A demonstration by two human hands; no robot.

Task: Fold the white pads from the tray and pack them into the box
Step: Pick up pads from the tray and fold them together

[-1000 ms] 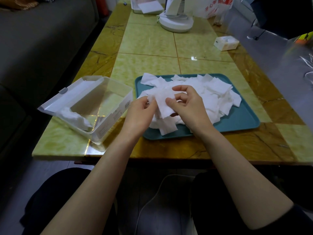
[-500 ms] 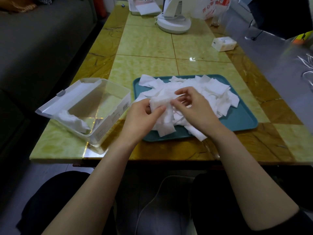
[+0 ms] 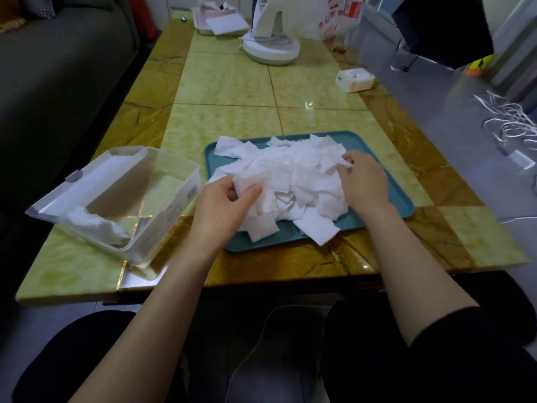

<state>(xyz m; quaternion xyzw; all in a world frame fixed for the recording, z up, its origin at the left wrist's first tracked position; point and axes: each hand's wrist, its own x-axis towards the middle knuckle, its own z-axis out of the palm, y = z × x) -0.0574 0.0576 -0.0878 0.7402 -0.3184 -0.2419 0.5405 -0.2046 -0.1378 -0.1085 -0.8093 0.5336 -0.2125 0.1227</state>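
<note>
A heap of white pads [image 3: 293, 175] fills the teal tray [image 3: 386, 187] at the table's near middle. My left hand [image 3: 223, 207] grips a folded white pad [image 3: 247, 183] at the heap's left edge, thumb over it. My right hand [image 3: 363, 181] lies on the heap's right side, its fingertips pinching a loose pad [image 3: 347, 161]. The clear plastic box [image 3: 122, 196] stands open to the left of the tray, with a few white pads [image 3: 93, 223] in its near left corner.
The green and brown tiled table [image 3: 232, 82] carries a white fan base [image 3: 270, 48], a small white box [image 3: 354, 80] at the right and a white tray with papers [image 3: 220, 23] at the far end. A grey sofa stands left. White cords lie on the floor right.
My hands have parted. The left keeps the folded pad near the tray's left edge, and the right has moved right onto the heap and pinched another pad.
</note>
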